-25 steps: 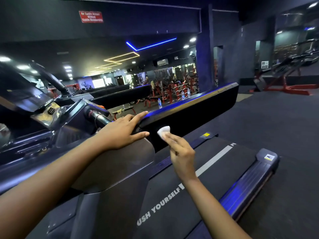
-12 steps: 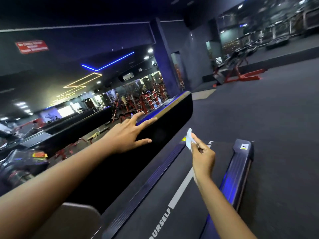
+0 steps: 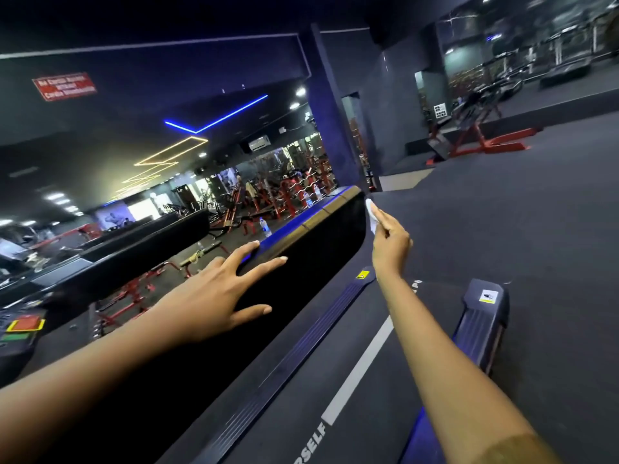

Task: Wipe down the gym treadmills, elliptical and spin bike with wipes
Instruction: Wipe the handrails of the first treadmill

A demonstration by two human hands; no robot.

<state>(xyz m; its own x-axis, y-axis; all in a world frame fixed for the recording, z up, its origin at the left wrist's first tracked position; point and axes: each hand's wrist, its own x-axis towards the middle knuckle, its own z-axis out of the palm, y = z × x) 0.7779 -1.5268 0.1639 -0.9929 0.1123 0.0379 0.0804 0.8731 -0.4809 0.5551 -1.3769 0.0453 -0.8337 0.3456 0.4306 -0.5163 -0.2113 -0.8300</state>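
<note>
Right hand (image 3: 390, 241) pinches the wipe (image 3: 370, 212) in closed fingers just beside the far end of the treadmill rail (image 3: 318, 236), long axis running back toward the body; left hand (image 3: 214, 296), fingers spread open, rests mid-rail, so right is nearer.

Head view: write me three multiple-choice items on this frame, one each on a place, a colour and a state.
1. Where is the wipe?
A. lying on the floor
B. in the right hand, by the far end of the treadmill rail
C. draped over a bench

2. What colour is the stripe along the belt?
A. red
B. yellow
C. white

3. How is the left hand?
A. clenched in a fist
B. fingers spread on the rail
C. holding a bottle

Key: 1 B, the fingers pinch it beside the rail's end. 2 C, it shows white against the dark belt. 3 B, straight fingers lie over the rail's top edge.
</note>
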